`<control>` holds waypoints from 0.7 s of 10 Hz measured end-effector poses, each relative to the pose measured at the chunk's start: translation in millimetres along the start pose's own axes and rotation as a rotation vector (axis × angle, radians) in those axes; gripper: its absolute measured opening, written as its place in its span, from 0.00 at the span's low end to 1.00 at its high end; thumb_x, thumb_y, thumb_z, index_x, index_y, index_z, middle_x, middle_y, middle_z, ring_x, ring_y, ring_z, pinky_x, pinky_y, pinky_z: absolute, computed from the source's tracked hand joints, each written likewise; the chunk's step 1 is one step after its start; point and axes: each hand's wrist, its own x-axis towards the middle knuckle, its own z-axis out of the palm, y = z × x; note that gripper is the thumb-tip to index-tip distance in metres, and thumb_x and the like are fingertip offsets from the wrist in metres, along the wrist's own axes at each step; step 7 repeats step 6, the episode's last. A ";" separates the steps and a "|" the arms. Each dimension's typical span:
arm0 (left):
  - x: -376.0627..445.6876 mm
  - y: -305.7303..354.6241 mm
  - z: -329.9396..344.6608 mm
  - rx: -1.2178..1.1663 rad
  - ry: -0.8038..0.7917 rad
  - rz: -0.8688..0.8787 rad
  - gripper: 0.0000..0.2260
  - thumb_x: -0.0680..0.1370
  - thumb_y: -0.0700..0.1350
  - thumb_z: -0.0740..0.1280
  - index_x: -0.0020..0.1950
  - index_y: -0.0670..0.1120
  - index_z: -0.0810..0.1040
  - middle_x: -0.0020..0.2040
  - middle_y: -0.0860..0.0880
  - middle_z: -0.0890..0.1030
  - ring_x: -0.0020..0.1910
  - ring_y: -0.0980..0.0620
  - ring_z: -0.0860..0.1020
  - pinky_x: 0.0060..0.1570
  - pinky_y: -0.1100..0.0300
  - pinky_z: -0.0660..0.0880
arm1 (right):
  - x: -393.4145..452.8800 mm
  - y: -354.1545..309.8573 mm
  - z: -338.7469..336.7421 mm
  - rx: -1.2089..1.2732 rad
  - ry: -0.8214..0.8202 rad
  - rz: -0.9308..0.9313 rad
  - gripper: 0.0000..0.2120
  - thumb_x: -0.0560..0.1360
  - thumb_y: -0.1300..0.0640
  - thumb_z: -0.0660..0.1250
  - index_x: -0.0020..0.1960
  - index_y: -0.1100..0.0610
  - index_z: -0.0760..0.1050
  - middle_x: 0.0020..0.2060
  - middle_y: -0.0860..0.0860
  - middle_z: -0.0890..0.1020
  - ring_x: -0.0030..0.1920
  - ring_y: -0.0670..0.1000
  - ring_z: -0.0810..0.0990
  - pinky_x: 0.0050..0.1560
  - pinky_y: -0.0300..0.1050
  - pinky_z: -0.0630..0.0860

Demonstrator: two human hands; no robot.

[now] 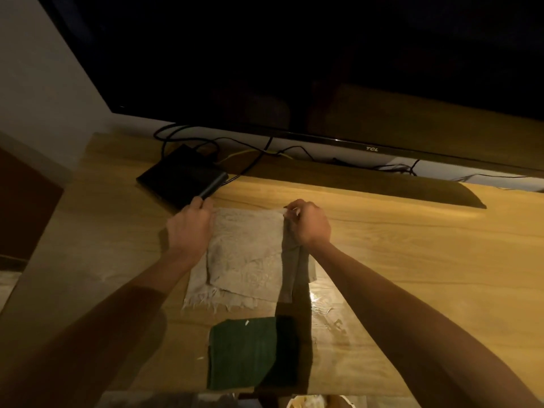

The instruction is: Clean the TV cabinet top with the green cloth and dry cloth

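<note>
Both hands work the pale beige, frayed-edged dry cloth [247,260], which lies partly folded on the yellow wood-grain TV cabinet top [412,237]. The left hand [191,228] grips the cloth's far-left corner; the right hand [309,225] pinches the far-right corner, from which a strip hangs toward the viewer. The dark green folded cloth [244,353] lies flat near the front edge, apart from both hands. 2 likely risks: the left hand sits just beside the flat black set-top box [179,175] and its black cables [235,151], so a wide wipe could shove or snag them; the glossy patch [326,313], probably moisture, may stay streaked.
</note>
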 end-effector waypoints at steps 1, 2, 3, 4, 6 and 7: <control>-0.5 4.3 -2.0 0.049 0.011 0.042 0.11 0.76 0.40 0.72 0.57 0.42 0.76 0.53 0.41 0.75 0.36 0.44 0.80 0.25 0.58 0.66 | 1.4 -0.8 4.4 -0.020 0.049 0.013 0.13 0.83 0.50 0.66 0.65 0.51 0.78 0.60 0.53 0.80 0.58 0.56 0.79 0.53 0.52 0.80; -0.3 6.7 -6.0 0.017 -0.052 0.043 0.12 0.76 0.39 0.71 0.59 0.44 0.76 0.56 0.43 0.72 0.44 0.45 0.79 0.30 0.54 0.73 | -4.6 -0.7 -1.1 -0.042 0.046 0.005 0.15 0.83 0.48 0.66 0.66 0.52 0.77 0.60 0.53 0.79 0.59 0.56 0.78 0.54 0.53 0.80; -3.2 5.9 -11.5 -0.022 -0.041 0.081 0.11 0.78 0.42 0.67 0.60 0.44 0.77 0.60 0.44 0.72 0.53 0.45 0.76 0.35 0.52 0.78 | -13.1 5.1 -13.4 -0.032 0.073 -0.014 0.17 0.82 0.45 0.64 0.67 0.51 0.76 0.61 0.52 0.78 0.60 0.54 0.77 0.54 0.49 0.79; -10.8 8.6 -21.1 -0.064 0.004 0.189 0.14 0.80 0.48 0.63 0.64 0.45 0.77 0.66 0.46 0.72 0.60 0.45 0.73 0.40 0.48 0.80 | -26.2 12.9 -37.2 -0.108 0.110 -0.069 0.19 0.83 0.43 0.61 0.69 0.50 0.76 0.67 0.51 0.78 0.66 0.54 0.75 0.58 0.47 0.76; -33.1 34.2 -60.7 0.011 0.113 0.260 0.27 0.79 0.58 0.56 0.76 0.50 0.68 0.79 0.46 0.64 0.78 0.40 0.59 0.68 0.41 0.65 | -65.4 31.3 -100.7 -0.243 0.168 -0.180 0.29 0.83 0.35 0.54 0.80 0.44 0.63 0.83 0.50 0.59 0.83 0.54 0.55 0.77 0.56 0.62; -33.1 34.2 -60.7 0.011 0.113 0.260 0.27 0.79 0.58 0.56 0.76 0.50 0.68 0.79 0.46 0.64 0.78 0.40 0.59 0.68 0.41 0.65 | -65.4 31.3 -100.7 -0.243 0.168 -0.180 0.29 0.83 0.35 0.54 0.80 0.44 0.63 0.83 0.50 0.59 0.83 0.54 0.55 0.77 0.56 0.62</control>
